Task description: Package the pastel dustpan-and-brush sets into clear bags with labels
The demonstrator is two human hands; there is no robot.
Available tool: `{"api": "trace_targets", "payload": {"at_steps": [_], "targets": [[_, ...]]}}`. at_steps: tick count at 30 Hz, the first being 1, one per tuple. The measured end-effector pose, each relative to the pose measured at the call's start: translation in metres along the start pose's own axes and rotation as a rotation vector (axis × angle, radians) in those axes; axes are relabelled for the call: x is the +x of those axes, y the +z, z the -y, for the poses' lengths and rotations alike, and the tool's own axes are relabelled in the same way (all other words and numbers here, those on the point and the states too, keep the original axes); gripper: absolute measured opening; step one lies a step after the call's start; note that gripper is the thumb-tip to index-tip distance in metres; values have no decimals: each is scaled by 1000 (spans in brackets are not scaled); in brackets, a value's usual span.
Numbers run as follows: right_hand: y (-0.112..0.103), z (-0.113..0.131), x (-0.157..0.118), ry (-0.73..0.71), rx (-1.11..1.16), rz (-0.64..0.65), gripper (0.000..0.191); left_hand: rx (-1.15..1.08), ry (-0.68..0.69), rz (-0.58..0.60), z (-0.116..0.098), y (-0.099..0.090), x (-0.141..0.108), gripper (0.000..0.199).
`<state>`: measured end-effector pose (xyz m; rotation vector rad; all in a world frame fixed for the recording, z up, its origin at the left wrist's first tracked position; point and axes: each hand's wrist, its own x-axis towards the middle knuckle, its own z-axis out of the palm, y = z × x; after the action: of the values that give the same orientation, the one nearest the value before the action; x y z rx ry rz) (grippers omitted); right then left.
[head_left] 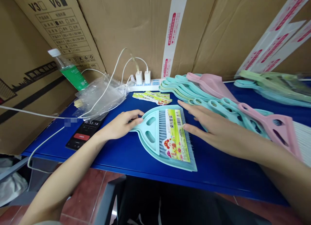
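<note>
A mint-green dustpan (pixel 145 143) lies on the blue table with a matching hand brush (pixel 155 144) nested in it. Its grey bristles face right, and a printed yellow-green label card (pixel 178 147) lies across them. My left hand (pixel 120 125) is closed on the handle end at the left, thumb and fingers pinching it. Over the right side of the set is my right hand (pixel 206 123), fingers stretched out and apart, holding nothing. Its thumb is at the card's right edge; whether it touches cannot be made out.
Mint dustpans (pixel 175 85) with a pink dustpan (pixel 209 84) lie at the back. Mint brushes and a pink brush (pixel 274 124) are partly behind my right arm. Loose label cards (pixel 153 97), a power strip (pixel 155 85), cables, a phone (pixel 84 136), plastic bags (pixel 104 92) and a bottle (pixel 73 76) stand around.
</note>
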<state>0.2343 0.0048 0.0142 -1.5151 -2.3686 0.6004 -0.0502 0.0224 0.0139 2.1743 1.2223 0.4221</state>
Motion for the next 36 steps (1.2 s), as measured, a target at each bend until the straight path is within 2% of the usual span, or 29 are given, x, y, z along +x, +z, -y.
{"api": "trace_targets", "payload": {"at_steps": [2,4,9,12,17,22,24,28,30,33,36], "targets": [[-2,3,-1,25,58,-49,83,-36,1,-30,0,-1,-1,35],[-2,4,-1,28,181,-33,84,-57,9,-52,0,-2,-1,36],[11,-3,1,40,733,174,76,-64,5,-49,0,-1,-1,35],[21,-6,2,63,942,253,74,-59,-8,-31,0,0,0,35],[27,-3,2,174,1101,223,67,-83,-5,7,0,3,2,35],[26,1,0,226,1098,198,65,-56,22,15,-2,3,3,38],[26,0,0,235,1062,179,66,61,23,-55,0,3,4,40],[24,-4,0,239,1020,143,67,573,-94,-380,8,1,6,38],[22,-4,1,230,1024,126,67,775,-175,-471,13,-1,7,37],[19,-4,0,238,1020,117,67,904,-285,-477,18,-3,6,41],[15,-2,-1,266,1015,107,69,936,-373,-427,20,-3,6,44]]}}
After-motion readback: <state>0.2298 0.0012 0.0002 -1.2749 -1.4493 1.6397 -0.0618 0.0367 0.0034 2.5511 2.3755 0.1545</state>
